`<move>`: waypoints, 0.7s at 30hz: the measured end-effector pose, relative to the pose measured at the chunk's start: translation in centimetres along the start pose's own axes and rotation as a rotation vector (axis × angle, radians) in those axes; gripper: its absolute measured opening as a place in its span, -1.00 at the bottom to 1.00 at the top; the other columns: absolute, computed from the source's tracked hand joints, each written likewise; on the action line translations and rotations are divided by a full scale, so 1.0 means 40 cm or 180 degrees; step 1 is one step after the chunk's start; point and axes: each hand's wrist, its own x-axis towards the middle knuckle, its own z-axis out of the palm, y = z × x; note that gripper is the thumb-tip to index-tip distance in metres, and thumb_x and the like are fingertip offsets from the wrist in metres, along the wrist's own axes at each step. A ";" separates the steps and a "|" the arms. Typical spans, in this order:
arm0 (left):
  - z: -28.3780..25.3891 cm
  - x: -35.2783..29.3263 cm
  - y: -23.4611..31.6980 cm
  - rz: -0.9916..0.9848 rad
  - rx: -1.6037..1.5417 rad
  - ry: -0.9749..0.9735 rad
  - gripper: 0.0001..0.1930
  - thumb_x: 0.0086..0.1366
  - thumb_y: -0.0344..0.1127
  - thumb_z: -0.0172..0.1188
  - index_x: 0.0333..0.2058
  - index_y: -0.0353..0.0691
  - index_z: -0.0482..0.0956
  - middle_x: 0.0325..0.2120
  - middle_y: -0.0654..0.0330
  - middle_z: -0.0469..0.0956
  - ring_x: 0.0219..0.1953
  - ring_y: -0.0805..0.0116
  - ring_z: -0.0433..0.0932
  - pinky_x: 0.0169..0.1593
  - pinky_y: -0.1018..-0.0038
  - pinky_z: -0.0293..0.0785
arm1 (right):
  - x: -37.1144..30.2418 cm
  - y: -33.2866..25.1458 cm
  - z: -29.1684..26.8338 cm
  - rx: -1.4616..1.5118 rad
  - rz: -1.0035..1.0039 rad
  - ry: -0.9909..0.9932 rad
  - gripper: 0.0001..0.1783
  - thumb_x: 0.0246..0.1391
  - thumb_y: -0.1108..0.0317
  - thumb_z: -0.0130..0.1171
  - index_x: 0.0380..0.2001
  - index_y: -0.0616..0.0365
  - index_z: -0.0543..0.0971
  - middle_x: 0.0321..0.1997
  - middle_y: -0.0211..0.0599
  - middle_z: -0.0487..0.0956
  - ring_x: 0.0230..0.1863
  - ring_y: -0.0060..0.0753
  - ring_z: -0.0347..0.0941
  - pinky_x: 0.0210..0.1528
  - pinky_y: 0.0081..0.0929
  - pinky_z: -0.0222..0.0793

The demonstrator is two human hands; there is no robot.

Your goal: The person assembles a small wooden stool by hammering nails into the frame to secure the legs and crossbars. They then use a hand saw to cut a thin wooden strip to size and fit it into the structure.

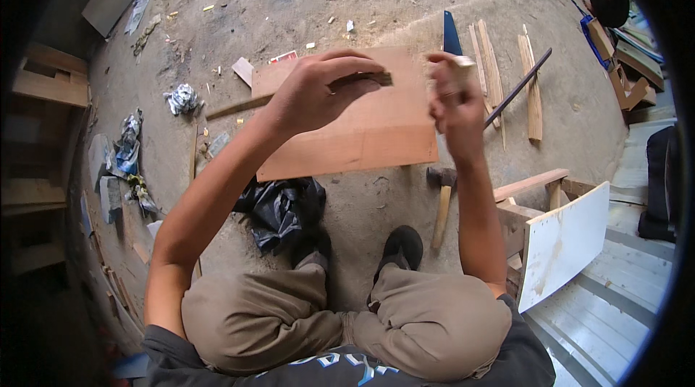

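A flat reddish-brown wooden board (347,149) lies in front of my feet, raised off the floor. Above its middle, my left hand (315,90) curls its fingers and thumb around a narrow, dark strip of wood (242,105). The strip's brown end sticks out past the wrist, and its darker end shows at the fingertips. Over the board's right edge, my right hand (457,101) is raised with bent fingers, smeared by motion. Something small and whitish (464,62) shows at its fingertips; its kind is unclear.
A hammer (443,206) lies right of my feet, and a black plastic bag (284,207) left. Beyond my right hand are a blue saw blade (452,34), wooden strips (532,90) and a dark bar (517,89). A white-faced wooden frame (566,238) stands at right; crumpled foil (182,99) lies left.
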 end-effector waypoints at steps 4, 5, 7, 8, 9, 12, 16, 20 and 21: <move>0.025 -0.001 0.024 0.0255 0.0070 -0.0294 -0.69 0.18 -0.41 0.37 -0.06 -0.21 0.67 -0.11 0.07 0.66 -0.10 0.15 0.67 -0.05 0.33 0.57 | -0.051 0.004 0.073 -0.0100 -0.0230 -0.0389 -0.70 0.24 0.20 0.31 -0.14 0.22 0.66 -0.44 -0.56 0.55 -0.42 -0.75 0.40 -0.34 -0.72 0.32; 0.029 -0.014 0.031 0.0340 0.0387 -0.0323 -0.66 0.19 -0.38 0.37 -0.03 -0.19 0.65 -0.07 0.08 0.65 -0.04 0.14 0.63 0.02 0.29 0.53 | -0.056 0.006 0.065 -0.0112 -0.0276 -0.0304 -0.73 0.24 0.22 0.31 -0.17 0.22 0.68 -0.43 -0.56 0.57 -0.42 -0.76 0.40 -0.35 -0.71 0.31; 0.033 -0.040 0.039 0.0514 0.1024 -0.0386 -0.60 0.20 -0.33 0.38 0.03 -0.14 0.62 0.03 0.09 0.61 0.09 0.14 0.57 0.15 0.21 0.45 | -0.063 0.044 0.029 -0.0158 -0.0187 0.0355 -0.74 0.23 0.20 0.32 -0.23 0.19 0.70 -0.52 -0.56 0.56 -0.54 -0.76 0.36 -0.51 -0.67 0.24; 0.031 -0.049 0.024 0.0433 0.1232 -0.0396 -0.55 0.23 -0.30 0.37 0.11 -0.08 0.58 0.12 0.13 0.55 0.22 0.15 0.46 0.30 0.15 0.30 | -0.058 0.051 -0.004 -0.0099 -0.0120 0.0720 -0.75 0.23 0.18 0.32 -0.26 0.16 0.71 -0.55 -0.56 0.55 -0.59 -0.76 0.35 -0.57 -0.65 0.20; 0.010 -0.060 0.013 0.0478 0.1295 -0.0280 -0.56 0.23 -0.30 0.37 0.10 -0.08 0.58 0.12 0.14 0.56 0.21 0.15 0.46 0.30 0.16 0.32 | -0.047 0.057 -0.044 0.0242 0.0145 0.1049 -0.74 0.23 0.14 0.32 -0.26 0.12 0.71 -0.57 -0.54 0.54 -0.66 -0.75 0.32 -0.65 -0.67 0.13; -0.087 -0.094 -0.025 0.0622 0.1434 0.0189 -0.57 0.24 -0.32 0.36 0.10 -0.10 0.58 0.11 0.14 0.56 0.21 0.15 0.48 0.29 0.22 0.35 | -0.032 0.093 -0.164 0.0758 0.0007 0.1981 -0.65 0.20 0.13 0.35 -0.43 0.22 0.58 -0.60 -0.49 0.46 -0.69 -0.72 0.20 -0.66 -0.63 0.05; -0.176 -0.245 -0.111 -0.0825 0.1110 0.1109 -0.61 0.35 -0.23 0.27 0.09 -0.25 0.55 0.08 0.04 0.56 0.21 0.21 0.47 0.25 0.29 0.36 | -0.032 0.292 -0.298 0.1578 0.0278 0.2492 -0.60 0.20 0.13 0.35 -0.42 0.28 0.53 -0.54 -0.37 0.50 -0.69 -0.68 0.13 -0.66 -0.57 0.03; -0.092 -0.474 -0.242 -0.3072 -0.0898 0.1561 -0.38 0.41 0.13 0.11 0.09 -0.38 0.49 0.01 0.08 0.58 0.05 0.29 0.54 0.14 0.44 0.41 | -0.056 0.436 -0.222 0.1541 0.0757 0.2633 -0.59 0.19 0.12 0.36 -0.37 0.31 0.52 -0.49 -0.35 0.52 -0.68 -0.71 0.16 -0.67 -0.61 0.04; -0.060 -0.514 -0.254 -0.3445 -0.1586 0.1534 -0.36 0.42 0.16 0.07 0.12 -0.38 0.47 0.03 0.07 0.57 0.06 0.28 0.53 0.15 0.44 0.39 | -0.068 0.458 -0.200 0.1593 0.0727 0.2562 -0.59 0.18 0.12 0.36 -0.35 0.30 0.53 -0.49 -0.34 0.53 -0.69 -0.72 0.16 -0.68 -0.63 0.04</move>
